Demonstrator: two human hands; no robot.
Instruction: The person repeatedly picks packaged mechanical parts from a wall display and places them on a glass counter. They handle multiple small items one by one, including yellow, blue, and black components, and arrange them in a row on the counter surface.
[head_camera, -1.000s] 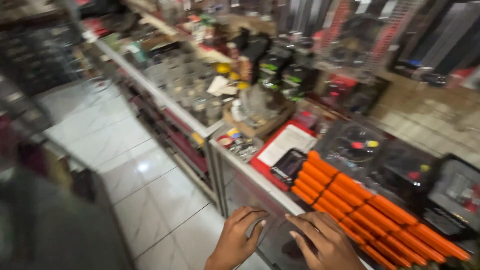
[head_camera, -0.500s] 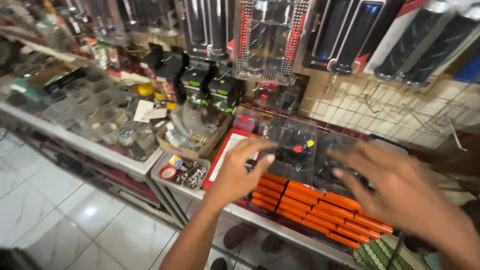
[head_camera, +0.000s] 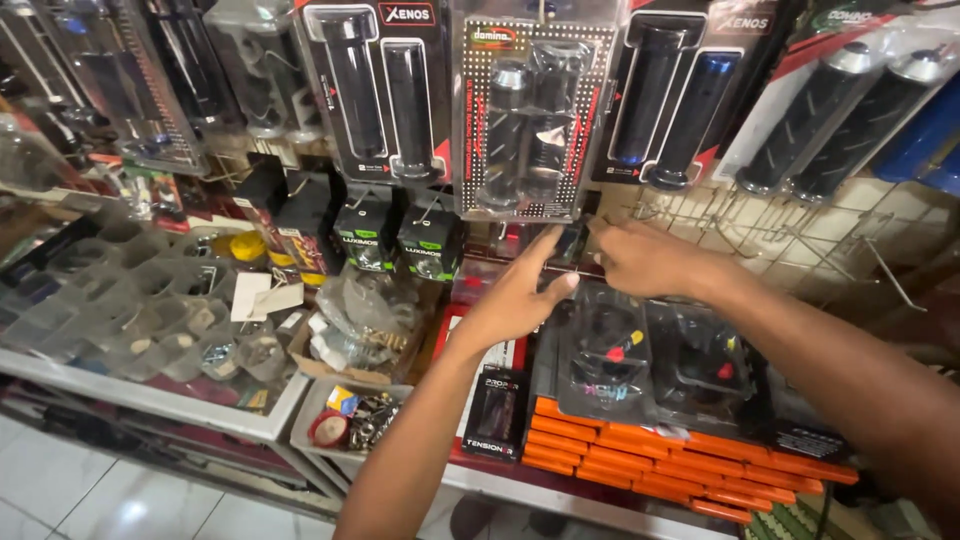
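Both my hands reach up to a small dark packet (head_camera: 570, 243) hanging just under a clear blister pack of two black handlebar grips (head_camera: 525, 130). My left hand (head_camera: 515, 295) has its fingers stretched and apart, with the index tip against the packet's left side. My right hand (head_camera: 645, 260) comes in from the right, its fingertips closed on the packet's right edge. Whether the packet still hangs on its hook is hidden by the fingers.
More grip packs (head_camera: 385, 90) hang along a wire grid wall (head_camera: 800, 230). Below my hands lie clear switch packs (head_camera: 610, 350) on a row of orange boxes (head_camera: 700, 465). Two small black boxes (head_camera: 430, 240), a tray of hardware (head_camera: 350, 420) and a glass counter (head_camera: 130, 310) are at left.
My view has swung up from the counter to the hanging packs. Both hands rose from the orange boxes to the small dark packet under the grip pack.
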